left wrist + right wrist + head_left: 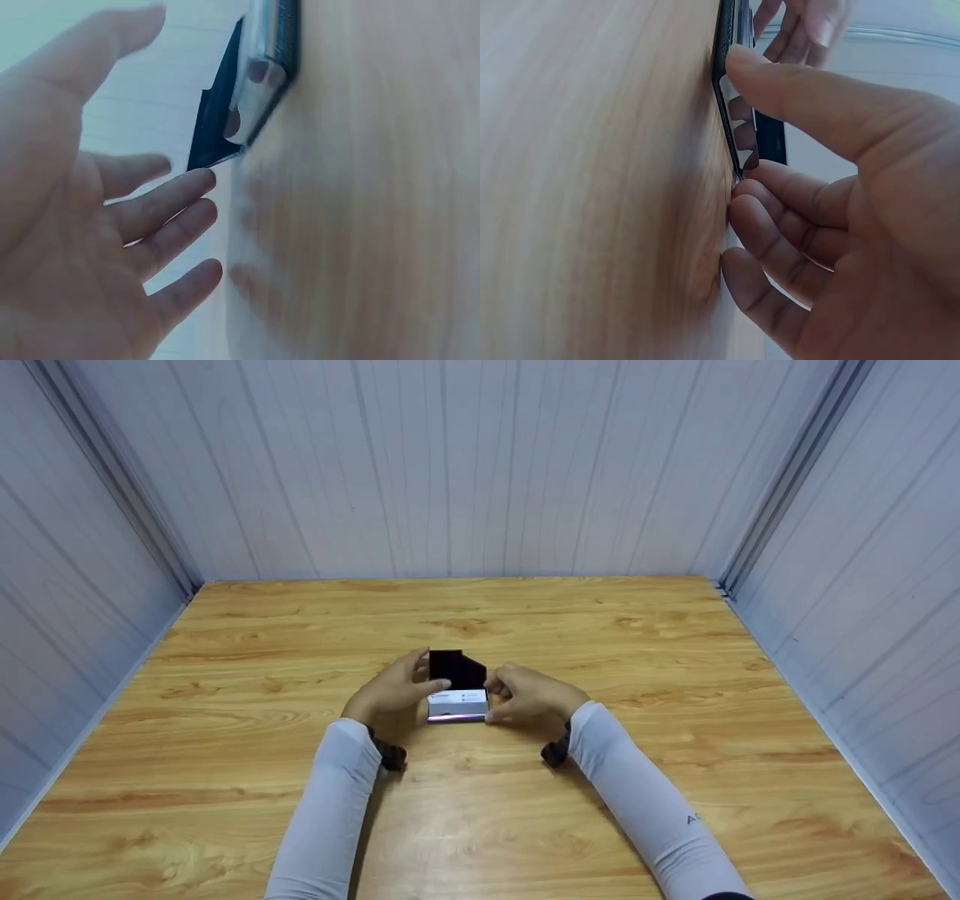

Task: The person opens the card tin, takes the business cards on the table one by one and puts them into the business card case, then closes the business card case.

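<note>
On the table stands a small card holder [457,718], with a shiny silver front edge and a black back panel [454,669] cut at a slant. White cards [459,697] with small print show at its front. My left hand [390,690] is at its left side, thumb reaching toward the top of the cards, and the left wrist view shows its fingers spread and loose. My right hand [536,695] grips the right end, thumb [761,79] at the front corner and curled fingers at the rear corner. The holder's underside is hidden.
The wooden table [465,825] extends around both arms. A white panelled wall [450,472] rises behind it, with side walls left and right. Dark wrist-worn cameras [556,751] sit under both wrists, close above the tabletop.
</note>
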`<state>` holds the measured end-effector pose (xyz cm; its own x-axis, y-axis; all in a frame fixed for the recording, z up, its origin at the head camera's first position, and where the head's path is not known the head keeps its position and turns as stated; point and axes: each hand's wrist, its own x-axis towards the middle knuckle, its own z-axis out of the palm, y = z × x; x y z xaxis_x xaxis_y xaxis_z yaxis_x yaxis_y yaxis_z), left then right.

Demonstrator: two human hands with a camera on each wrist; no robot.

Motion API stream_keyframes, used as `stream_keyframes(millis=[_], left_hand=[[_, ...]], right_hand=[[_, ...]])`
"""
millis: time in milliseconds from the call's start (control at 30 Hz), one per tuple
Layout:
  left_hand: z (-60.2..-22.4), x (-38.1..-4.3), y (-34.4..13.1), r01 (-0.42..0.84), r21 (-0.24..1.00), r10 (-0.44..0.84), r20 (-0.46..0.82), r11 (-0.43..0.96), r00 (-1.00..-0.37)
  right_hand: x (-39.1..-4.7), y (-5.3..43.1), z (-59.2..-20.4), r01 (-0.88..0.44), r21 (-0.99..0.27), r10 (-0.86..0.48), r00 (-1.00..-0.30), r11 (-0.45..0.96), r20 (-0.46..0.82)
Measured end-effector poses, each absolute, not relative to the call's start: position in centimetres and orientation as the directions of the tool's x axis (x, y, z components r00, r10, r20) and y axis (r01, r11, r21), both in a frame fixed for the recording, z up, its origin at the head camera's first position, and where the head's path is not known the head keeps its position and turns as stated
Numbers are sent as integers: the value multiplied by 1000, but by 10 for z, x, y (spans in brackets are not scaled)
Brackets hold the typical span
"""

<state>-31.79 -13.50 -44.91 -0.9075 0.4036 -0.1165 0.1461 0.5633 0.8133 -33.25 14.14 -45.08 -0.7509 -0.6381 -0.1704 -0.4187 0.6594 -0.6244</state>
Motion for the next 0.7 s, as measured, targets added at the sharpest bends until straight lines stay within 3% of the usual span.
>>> stream_keyframes(millis=[167, 400, 700], left_hand=[[-448, -320, -134, 103, 853, 321, -78, 511, -944], [-450, -323, -131, 186, 823, 275, 38, 537, -961], [-453, -323, -130, 216, 799, 231, 99, 561, -968]], right_hand=[[-333, 141, -451, -425, -624, -640, -752, 656, -160], [-332, 139, -451, -405, -624, -621, -765, 668, -170], [-330, 141, -449, -357, -644, -594, -781, 676, -191]])
